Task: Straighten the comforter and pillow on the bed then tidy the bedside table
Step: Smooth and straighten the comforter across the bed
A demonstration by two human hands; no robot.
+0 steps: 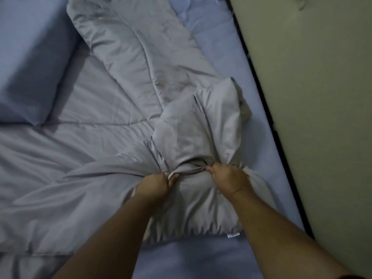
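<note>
- Left hand point(156, 185) and right hand point(228, 179) each clutch a bunched fold of the comforter point(112, 150) (fingertips buried in cloth).
- Pillow point(30, 63), top left, cut off by the frame.
- Bedside table out of view.

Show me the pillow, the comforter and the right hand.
pillow point(30, 63), head view, middle of its blue top face.
comforter point(76, 158), head view, flat grey stretch below the pillow.
right hand point(229, 179), head view, back of the hand, gripping the bunched comforter.

Dim, flat indoor light with a bluish-grey cast and grainy, soft detail. Soft shadows fill the comforter point(124, 101) folds, and straight lines bow toward 3 o'clock.
</note>
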